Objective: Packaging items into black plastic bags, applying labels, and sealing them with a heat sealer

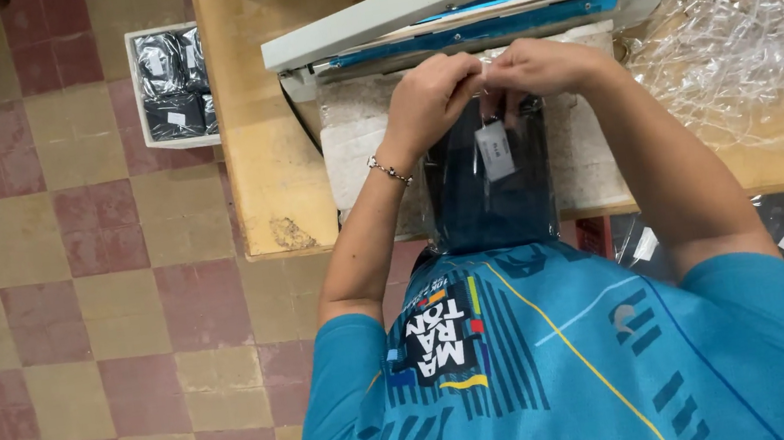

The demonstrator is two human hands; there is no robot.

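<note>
Nearest the lens is the person's own blue printed shirt (572, 358), and just beyond it hangs a clear plastic bag (494, 186) with a dark folded garment inside and a small white tag (495, 149) near its top. Its lower end reaches past the edge of the wooden table (259, 167); its upper end lies on a pale pad in front of the heat sealer (476, 12).

Both hands are closed on the mouth of that bag. Left hand (432, 99) has its fingers curled tight, pinching the plastic at the left of the opening; right hand (543, 64) does the same at the right, and the 2 nearly touch above the tag. Fingertips are tucked under the knuckles, so exactly how much film each pinches is hard to make out.

Judging progress: the garment is already in its bag and the top is gathered, so filling looks done. The sealer's arm stands raised and the bag's mouth lies just short of the blue strip, not between the bars, so I judge the closing seam is not yet made.

At the far right lies a heap of empty clear bags (749, 22). On the tiled floor at the left, a white tray (171, 88) holds several dark bagged items.
</note>
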